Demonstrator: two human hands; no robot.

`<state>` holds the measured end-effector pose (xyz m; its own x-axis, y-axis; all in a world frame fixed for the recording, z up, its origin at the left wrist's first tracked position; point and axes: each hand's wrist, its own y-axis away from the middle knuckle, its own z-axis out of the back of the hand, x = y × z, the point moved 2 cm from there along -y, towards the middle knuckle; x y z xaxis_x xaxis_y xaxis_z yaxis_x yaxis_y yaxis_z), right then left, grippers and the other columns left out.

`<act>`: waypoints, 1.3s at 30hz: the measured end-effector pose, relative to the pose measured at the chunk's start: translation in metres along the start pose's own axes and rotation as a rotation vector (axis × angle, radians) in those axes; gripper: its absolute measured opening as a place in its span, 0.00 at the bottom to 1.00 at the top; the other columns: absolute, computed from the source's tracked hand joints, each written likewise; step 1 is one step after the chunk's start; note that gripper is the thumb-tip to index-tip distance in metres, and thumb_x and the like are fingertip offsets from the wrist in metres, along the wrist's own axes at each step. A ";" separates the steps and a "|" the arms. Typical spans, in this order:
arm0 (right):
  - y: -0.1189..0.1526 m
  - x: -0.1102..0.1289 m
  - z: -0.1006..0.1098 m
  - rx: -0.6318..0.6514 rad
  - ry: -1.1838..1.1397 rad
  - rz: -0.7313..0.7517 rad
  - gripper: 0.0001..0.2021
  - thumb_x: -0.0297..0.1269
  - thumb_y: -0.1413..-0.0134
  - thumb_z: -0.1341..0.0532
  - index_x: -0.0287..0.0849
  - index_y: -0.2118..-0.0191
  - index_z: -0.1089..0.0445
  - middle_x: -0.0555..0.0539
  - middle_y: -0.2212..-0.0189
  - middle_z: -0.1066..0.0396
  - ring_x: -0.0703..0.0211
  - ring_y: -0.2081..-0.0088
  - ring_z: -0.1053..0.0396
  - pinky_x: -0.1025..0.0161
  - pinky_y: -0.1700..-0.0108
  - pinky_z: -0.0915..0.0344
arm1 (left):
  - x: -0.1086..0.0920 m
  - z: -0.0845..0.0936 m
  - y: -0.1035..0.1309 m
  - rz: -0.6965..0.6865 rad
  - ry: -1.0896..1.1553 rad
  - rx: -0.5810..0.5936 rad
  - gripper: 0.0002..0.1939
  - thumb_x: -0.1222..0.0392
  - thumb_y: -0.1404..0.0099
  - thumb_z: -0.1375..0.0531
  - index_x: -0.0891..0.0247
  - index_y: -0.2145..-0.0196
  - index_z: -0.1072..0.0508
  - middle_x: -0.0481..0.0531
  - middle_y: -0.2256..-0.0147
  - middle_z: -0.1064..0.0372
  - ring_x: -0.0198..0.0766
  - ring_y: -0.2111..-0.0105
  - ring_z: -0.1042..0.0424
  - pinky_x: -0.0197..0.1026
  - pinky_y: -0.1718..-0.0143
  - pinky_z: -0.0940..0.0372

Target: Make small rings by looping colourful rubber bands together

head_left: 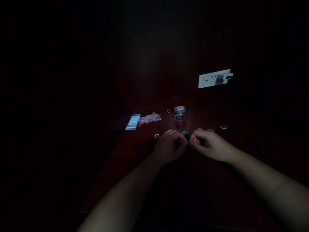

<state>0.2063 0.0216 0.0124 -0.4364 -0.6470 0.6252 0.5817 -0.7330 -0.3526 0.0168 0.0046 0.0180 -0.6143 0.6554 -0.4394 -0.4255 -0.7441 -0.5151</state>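
My left hand (169, 146) and my right hand (211, 146) meet above the table, each pinching one end of a thin pinkish elastic band (189, 141). Only a short stretch of it shows between my fingertips. Just beyond them lies a green band (185, 133), partly bunched. Behind my right hand are a bluish-purple band (200, 129) and an orange-pink one (211, 130), both partly hidden. A pale pink band (156, 136) rests left of my left hand.
A clear lidded jar (180, 116) stands behind my hands. To its left lie a small ring (168, 111), a pile of coloured bands (151, 118) and a lit, blurred screen (133, 121). A blue band (223, 127) lies right. The wall socket (210, 79) holds a plug.
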 end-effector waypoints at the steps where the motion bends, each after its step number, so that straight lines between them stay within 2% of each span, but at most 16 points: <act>1: 0.000 0.000 0.000 0.000 0.001 -0.001 0.05 0.36 0.43 0.41 0.42 0.69 0.33 0.51 0.77 0.35 0.63 0.75 0.39 0.65 0.73 0.41 | 0.000 -0.001 0.000 -0.003 0.000 0.004 0.03 0.60 0.36 0.39 0.60 0.68 0.28 0.47 0.67 0.27 0.38 0.64 0.31 0.43 0.59 0.37; 17: -0.001 0.002 0.000 -0.007 -0.003 -0.005 0.09 0.40 0.41 0.41 0.42 0.70 0.34 0.51 0.77 0.35 0.63 0.75 0.39 0.66 0.74 0.41 | 0.002 -0.002 0.001 -0.036 0.015 0.011 0.03 0.60 0.36 0.40 0.60 0.67 0.28 0.47 0.67 0.28 0.38 0.64 0.31 0.42 0.59 0.37; 39: -0.002 0.005 0.000 -0.012 -0.032 -0.004 0.03 0.34 0.43 0.42 0.42 0.68 0.35 0.52 0.77 0.36 0.64 0.76 0.40 0.67 0.75 0.43 | 0.004 -0.002 0.001 -0.055 0.013 -0.019 0.02 0.61 0.36 0.39 0.60 0.67 0.28 0.46 0.68 0.28 0.37 0.64 0.31 0.42 0.60 0.39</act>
<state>0.2037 0.0197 0.0162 -0.4163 -0.6375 0.6483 0.5716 -0.7380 -0.3587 0.0151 0.0063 0.0142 -0.5816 0.6971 -0.4191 -0.4454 -0.7041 -0.5530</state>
